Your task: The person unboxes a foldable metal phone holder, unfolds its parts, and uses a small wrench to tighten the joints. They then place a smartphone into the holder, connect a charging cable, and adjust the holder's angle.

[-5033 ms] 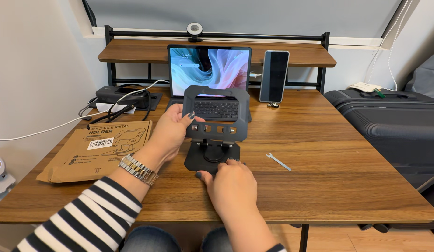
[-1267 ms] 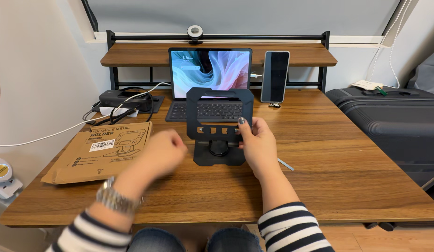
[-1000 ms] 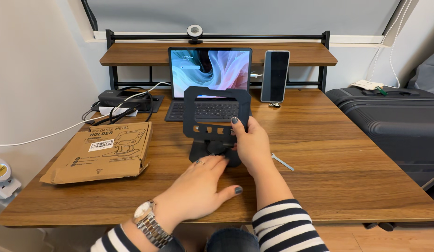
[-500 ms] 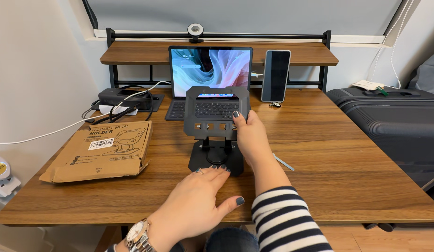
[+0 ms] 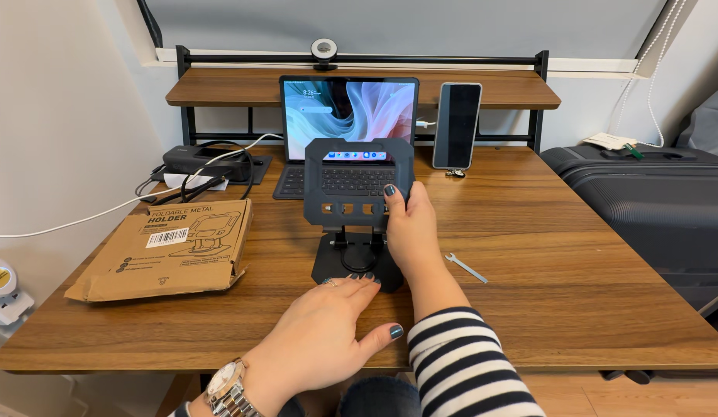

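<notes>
Two hands on dark metal stand (image 5: 357,202), right hand (image 5: 409,224) gripping its plate, left hand (image 5: 328,328) flat at base, brown cardboard box (image 5: 170,249) leftward.

Right hand (image 5: 409,224) gripping black stand (image 5: 357,208), desk (image 5: 567,293)

- The cardboard box (image 5: 170,247) blocks the left side of the desk (image 5: 575,293).
- The small wrench (image 5: 466,268) lies on the right; bare wood lies all around it.
- The laptop (image 5: 347,131) stands close behind the black stand (image 5: 357,212).
</notes>
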